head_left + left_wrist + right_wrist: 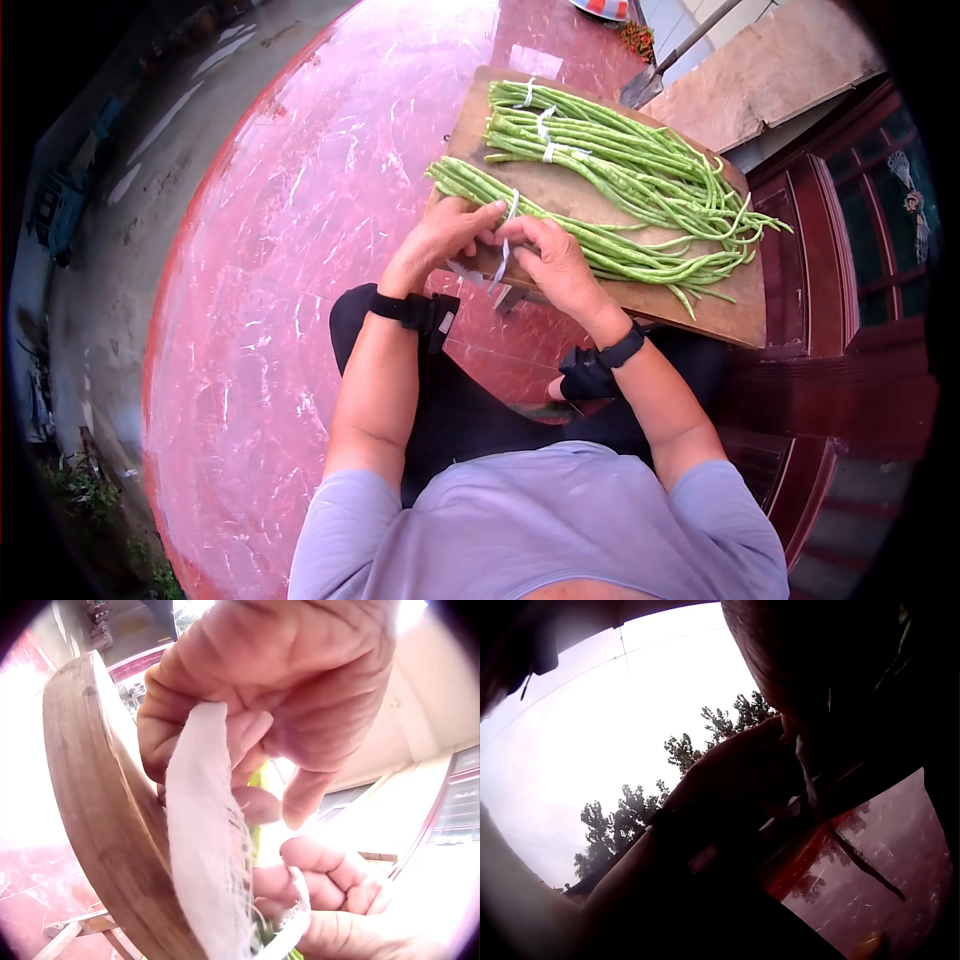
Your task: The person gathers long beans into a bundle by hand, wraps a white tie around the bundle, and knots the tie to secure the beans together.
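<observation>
A bundle of long green beans [610, 240] lies along the near edge of a wooden board [590, 190], with a white cloth strip [515, 205] round it. My left hand [440, 235] is at the bundle's left part, fingers curled at the strip; in the left wrist view this hand [277, 682] is above the strip's frayed, wide end [202, 825]. My right hand [560, 265] pinches the strip just to the right; its fingers [322, 874] show below the left hand. The dark right wrist view shows a thin strip end [847, 847] hanging down.
Further back on the board lie several green bean bundles [600, 140] tied with white strips. A shovel [645, 85] and a wooden panel [770, 75] are behind the board. Dark red doors [800, 250] stand at the right, and a red-edged shiny floor [290, 250] spreads at the left.
</observation>
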Motion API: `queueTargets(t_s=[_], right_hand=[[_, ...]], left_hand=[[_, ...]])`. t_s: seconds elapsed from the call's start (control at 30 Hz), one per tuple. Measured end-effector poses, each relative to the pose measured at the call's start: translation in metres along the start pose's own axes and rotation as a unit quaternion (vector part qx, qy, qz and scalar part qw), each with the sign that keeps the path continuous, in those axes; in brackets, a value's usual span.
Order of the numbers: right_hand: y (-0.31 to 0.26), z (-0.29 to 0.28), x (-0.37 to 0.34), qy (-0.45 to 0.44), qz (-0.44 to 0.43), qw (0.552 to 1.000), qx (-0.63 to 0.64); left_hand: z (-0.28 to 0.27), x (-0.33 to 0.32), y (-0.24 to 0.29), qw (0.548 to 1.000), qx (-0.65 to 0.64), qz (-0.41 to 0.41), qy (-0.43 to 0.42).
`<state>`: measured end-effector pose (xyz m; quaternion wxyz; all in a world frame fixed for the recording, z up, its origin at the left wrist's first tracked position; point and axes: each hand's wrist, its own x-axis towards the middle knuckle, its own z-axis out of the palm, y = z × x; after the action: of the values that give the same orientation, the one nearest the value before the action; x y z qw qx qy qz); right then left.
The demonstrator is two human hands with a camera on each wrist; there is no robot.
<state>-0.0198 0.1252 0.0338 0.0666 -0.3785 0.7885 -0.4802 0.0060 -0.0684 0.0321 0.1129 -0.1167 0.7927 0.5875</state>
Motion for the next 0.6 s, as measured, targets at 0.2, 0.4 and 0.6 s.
queueTargets(t_s=[0.2, 0.4, 0.6], right_hand=[[0.01, 0.013, 0.006, 0.04, 0.074, 0.983, 0.16], [0.004, 0.008, 0.015, 0.082, 0.125, 0.95, 0.274], [-0.001, -0.002, 0.035, 0.076, 0.119, 0.948, 0.285]], left_hand=[[-0.013, -0.018, 0.003, 0.997, -0.043, -0.039, -0.054], [-0.021, -0.02, 0.004, 0.958, -0.275, -0.053, -0.064], [-0.014, -0.029, 0.005, 0.954, -0.285, 0.039, -0.084]])
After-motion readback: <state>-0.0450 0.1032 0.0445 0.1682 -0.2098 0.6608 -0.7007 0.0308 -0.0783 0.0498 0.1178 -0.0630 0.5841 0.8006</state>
